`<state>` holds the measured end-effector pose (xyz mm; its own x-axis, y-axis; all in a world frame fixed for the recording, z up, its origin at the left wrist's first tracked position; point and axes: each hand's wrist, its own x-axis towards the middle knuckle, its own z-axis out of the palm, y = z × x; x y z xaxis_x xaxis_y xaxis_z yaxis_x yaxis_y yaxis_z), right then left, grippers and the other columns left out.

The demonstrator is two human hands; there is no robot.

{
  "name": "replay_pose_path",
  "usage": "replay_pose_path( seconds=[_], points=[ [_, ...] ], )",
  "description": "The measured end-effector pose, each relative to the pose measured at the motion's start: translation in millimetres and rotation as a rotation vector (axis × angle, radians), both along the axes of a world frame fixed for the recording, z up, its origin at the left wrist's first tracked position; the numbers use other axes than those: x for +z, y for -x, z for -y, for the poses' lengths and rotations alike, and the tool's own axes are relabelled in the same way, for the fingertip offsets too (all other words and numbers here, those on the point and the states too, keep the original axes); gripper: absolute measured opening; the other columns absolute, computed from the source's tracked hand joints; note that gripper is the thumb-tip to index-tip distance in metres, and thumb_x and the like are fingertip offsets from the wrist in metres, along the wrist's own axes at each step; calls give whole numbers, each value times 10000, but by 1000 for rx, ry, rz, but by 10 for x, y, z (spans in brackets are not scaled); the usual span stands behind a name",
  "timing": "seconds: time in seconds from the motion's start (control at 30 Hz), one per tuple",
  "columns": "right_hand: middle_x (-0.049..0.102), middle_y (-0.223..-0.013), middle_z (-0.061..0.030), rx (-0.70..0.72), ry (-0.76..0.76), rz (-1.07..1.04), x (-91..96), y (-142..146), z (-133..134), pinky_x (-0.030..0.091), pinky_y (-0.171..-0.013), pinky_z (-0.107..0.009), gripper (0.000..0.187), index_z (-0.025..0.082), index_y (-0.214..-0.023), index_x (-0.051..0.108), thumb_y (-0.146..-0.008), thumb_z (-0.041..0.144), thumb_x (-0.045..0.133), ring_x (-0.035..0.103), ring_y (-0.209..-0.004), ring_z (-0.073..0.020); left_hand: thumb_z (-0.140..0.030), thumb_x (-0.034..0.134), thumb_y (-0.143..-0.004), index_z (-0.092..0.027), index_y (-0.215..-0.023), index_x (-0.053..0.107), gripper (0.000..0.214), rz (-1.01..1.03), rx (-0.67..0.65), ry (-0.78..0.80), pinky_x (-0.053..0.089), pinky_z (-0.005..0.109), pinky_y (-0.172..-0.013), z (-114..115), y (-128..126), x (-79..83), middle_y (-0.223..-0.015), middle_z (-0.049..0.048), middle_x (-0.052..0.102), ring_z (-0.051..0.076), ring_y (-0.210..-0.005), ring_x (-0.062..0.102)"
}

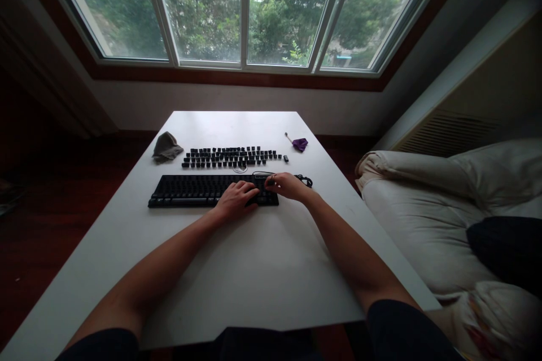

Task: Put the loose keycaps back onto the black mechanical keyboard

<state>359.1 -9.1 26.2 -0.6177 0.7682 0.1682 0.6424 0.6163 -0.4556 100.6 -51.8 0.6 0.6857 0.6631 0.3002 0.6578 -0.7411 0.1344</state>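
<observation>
A black keyboard (186, 190) lies across the white table, and part of its key area looks dark and bare of caps. My left hand (237, 198) rests flat over its right part, fingers stretched out and holding nothing. Above the keyboard's right end, my right hand (288, 185) pinches a small dark piece that looks like a keycap (270, 181). Behind the keyboard, loose black keycaps (228, 157) stand in several rows. One wider keycap (285, 159) sits at the right end of these rows.
A grey cloth (167, 148) lies at the table's left edge. At the right are a purple cloth (300, 144) and a thin stick-like tool (288, 137). A coiled black cable (305, 180) lies beside the keyboard. A pale sofa (406, 220) stands right of the table (254, 271).
</observation>
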Motion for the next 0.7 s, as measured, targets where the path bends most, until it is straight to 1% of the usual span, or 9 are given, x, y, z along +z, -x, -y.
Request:
replay_pose_path(
  seconds=[0.17, 0.43, 0.7],
  points=[
    [731, -954, -59, 40, 15, -28, -7, 5, -6, 483, -716, -253, 144, 201, -965, 745, -886, 268, 644, 646, -742, -156, -430, 604, -914, -270, -1329, 578, 446, 4, 6, -2, 433, 433, -925, 1, -3, -4, -1332, 85, 585, 285, -1193, 500],
    [744, -875, -51, -21, 71, -110, -74, -57, -61, 497, -701, -263, 168, 206, -950, 769, -862, 304, 664, 660, -699, -165, -429, 604, -914, -277, -1328, 583, 441, 19, -1, 11, 434, 444, -928, 1, -1, 4, -1332, 92, 584, 290, -1192, 501],
    [741, -830, -60, 1, 59, -156, -129, -98, -86, 494, -705, -266, 212, 193, -953, 770, -872, 346, 646, 672, -709, -173, -434, 599, -916, -281, -1335, 578, 447, 12, 2, 13, 432, 439, -936, 4, 1, 3, -1334, 90, 581, 292, -1207, 494]
  ],
)
